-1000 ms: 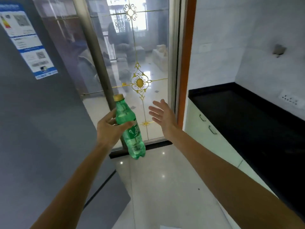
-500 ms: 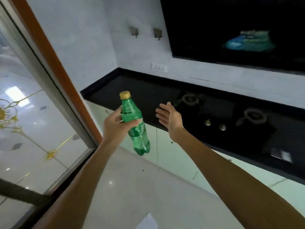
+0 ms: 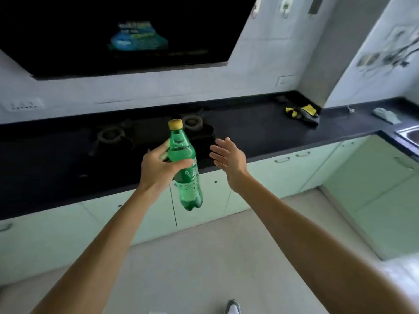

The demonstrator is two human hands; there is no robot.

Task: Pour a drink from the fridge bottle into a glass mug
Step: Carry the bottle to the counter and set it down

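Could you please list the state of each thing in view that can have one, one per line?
Green bottle: capped, roughly upright, held in mid-air.
Left hand: closed around the bottle.
Right hand: open, empty, beside the bottle.
Stove burners: no flame visible.
Cabinet doors: closed.
Yellow cloth: crumpled on the counter.

1. Held in air before the counter [image 3: 260,137]: bottle [image 3: 186,171] in left hand [image 3: 158,168], right hand [image 3: 229,159] just beside, apart.
2. Set into counter behind bottle: two burners [image 3: 192,122].
3. Lay far right on counter: cloth [image 3: 303,113]; beyond, sink [image 3: 409,134].
4. Hung above: hood [image 3: 127,35].
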